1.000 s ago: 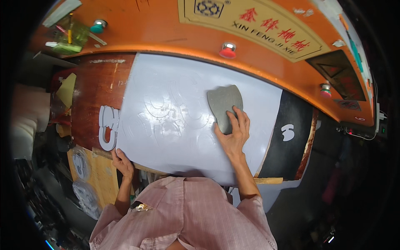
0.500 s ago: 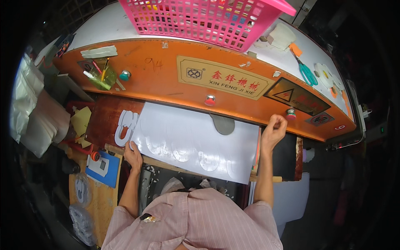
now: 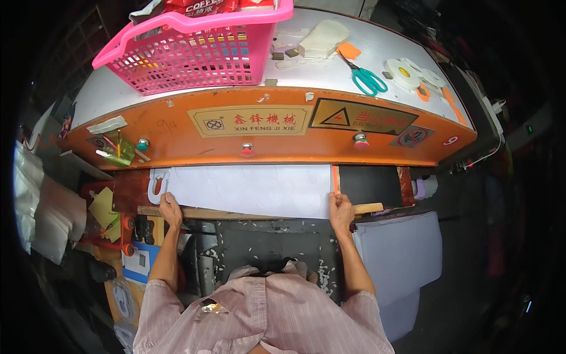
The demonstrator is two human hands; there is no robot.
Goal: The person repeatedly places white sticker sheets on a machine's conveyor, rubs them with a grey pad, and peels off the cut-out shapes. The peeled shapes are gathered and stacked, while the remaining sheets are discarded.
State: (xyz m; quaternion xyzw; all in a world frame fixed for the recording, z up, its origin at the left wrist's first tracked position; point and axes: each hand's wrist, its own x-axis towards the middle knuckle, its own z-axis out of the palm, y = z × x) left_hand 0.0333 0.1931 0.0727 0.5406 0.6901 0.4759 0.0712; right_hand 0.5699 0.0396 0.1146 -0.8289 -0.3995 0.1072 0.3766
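Note:
A wide white sheet (image 3: 253, 187) lies on the reddish-brown board under the orange press front, its far edge hidden beneath the machine. My left hand (image 3: 171, 210) is closed at the sheet's near left corner, beside white U-shaped cut pieces (image 3: 155, 187). At the opposite near corner, my right hand (image 3: 341, 212) pinches the sheet next to a narrow orange strip (image 3: 335, 179). Faint curved lines mark the sheet's surface. A wooden bar (image 3: 236, 214) runs along the board's near side.
On the machine top stand a pink basket (image 3: 194, 56), teal-handled scissors (image 3: 368, 81) and white tape rolls (image 3: 402, 74). Push buttons (image 3: 247, 150) project from the orange front. Stacked white sheets (image 3: 401, 248) are at lower right. Plastic bags (image 3: 53, 206) hang at left.
My right hand has come down from beside the right red button to the sheet's near right corner. The view has shifted right, and the grey rounded piece on the sheet is out of sight.

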